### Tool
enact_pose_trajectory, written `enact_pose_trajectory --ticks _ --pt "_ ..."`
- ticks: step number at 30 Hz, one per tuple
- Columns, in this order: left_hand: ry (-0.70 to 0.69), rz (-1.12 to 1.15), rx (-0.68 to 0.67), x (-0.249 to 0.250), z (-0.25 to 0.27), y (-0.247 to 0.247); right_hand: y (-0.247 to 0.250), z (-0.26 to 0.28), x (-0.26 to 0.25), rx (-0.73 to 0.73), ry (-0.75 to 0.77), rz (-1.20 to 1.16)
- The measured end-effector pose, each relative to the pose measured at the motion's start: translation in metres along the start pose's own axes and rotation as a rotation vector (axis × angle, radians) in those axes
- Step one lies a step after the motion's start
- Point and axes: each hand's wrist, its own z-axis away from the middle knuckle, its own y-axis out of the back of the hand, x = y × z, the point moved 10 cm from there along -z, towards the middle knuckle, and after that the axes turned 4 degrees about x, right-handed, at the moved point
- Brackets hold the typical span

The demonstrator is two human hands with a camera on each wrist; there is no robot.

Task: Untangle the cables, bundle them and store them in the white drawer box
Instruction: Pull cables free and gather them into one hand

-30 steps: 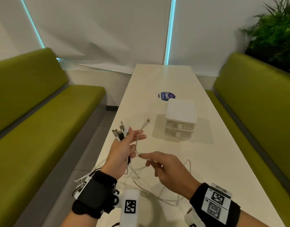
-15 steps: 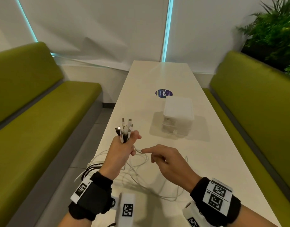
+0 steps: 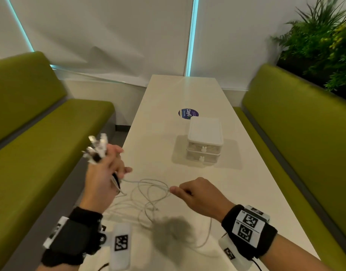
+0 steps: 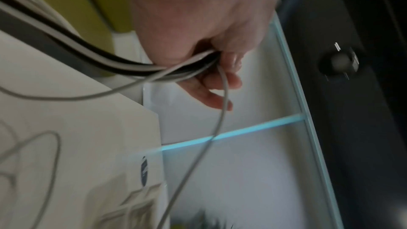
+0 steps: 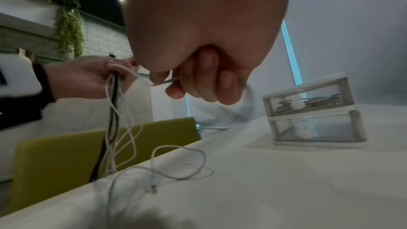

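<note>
My left hand [image 3: 107,171] is raised over the table's left edge and grips a bunch of white and black cables [image 4: 123,65], their plug ends [image 3: 97,147] sticking up above the fist. The loose lengths hang down and lie in tangled white loops [image 3: 148,194] on the white table [image 3: 187,90]. My right hand [image 3: 197,194] hovers low to the right of the loops and pinches one thin white cable [image 5: 160,82] between thumb and forefinger. The white two-drawer box [image 3: 204,141] stands beyond, both drawers shut; its upper drawer [image 5: 308,100] holds coiled cables.
Green benches [image 3: 41,133] run along both sides of the table, the right one [image 3: 297,133] under a plant [image 3: 320,36]. A round dark sticker [image 3: 188,113] lies behind the box. A dark blurred shadow [image 3: 172,237] falls on the near table.
My left hand has lifted and swung left with the cable bunch. My right hand has dropped lower and to the right, drawing one white cable out from the loops.
</note>
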Motion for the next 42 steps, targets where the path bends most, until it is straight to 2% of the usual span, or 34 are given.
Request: enact_pose_trajectory --ticks 3,5,8,12,14,17,20,22,25,29,34,42 --pt "0.048 0.19 0.031 0.017 -0.011 0.022 0.014 -0.001 0.013 0.029 -0.036 -0.092" --pt "-0.001 0.091 0.022 0.028 -0.015 0.033 0.023 -0.004 0.018 0.039 -0.027 -0.103" --pt "-0.087 -0.172 0.034 0.03 -0.015 0.039 0.028 -0.009 0.023 0.046 -0.035 -0.084" --pt "-0.107 -0.376 -0.04 0.012 -0.005 0.016 0.015 -0.017 0.014 0.016 -0.027 -0.046" --pt "-0.104 -0.412 -0.081 0.005 0.0 0.007 -0.001 -0.019 0.011 -0.077 -0.062 -0.04" --pt "-0.097 -0.457 -0.097 0.003 0.004 0.009 -0.044 -0.015 0.013 -0.339 -0.182 -0.014" --pt "-0.094 -0.449 -0.089 0.008 0.006 0.017 -0.076 -0.013 0.007 -0.451 -0.187 0.205" --pt "-0.102 -0.443 -0.075 0.015 0.007 0.025 -0.094 -0.016 -0.002 -0.43 -0.135 0.307" --pt "-0.097 -0.439 -0.045 0.022 0.007 0.037 -0.113 -0.026 -0.02 -0.332 -0.039 0.338" --pt "-0.096 -0.468 -0.01 0.03 0.003 0.05 -0.123 -0.049 -0.041 -0.27 0.023 0.322" --pt "-0.151 -0.565 0.066 0.046 -0.007 0.077 -0.118 -0.102 -0.096 -0.152 0.097 0.201" --pt "-0.349 -0.676 0.353 0.111 -0.023 0.159 -0.146 -0.172 -0.175 -0.091 0.175 -0.088"
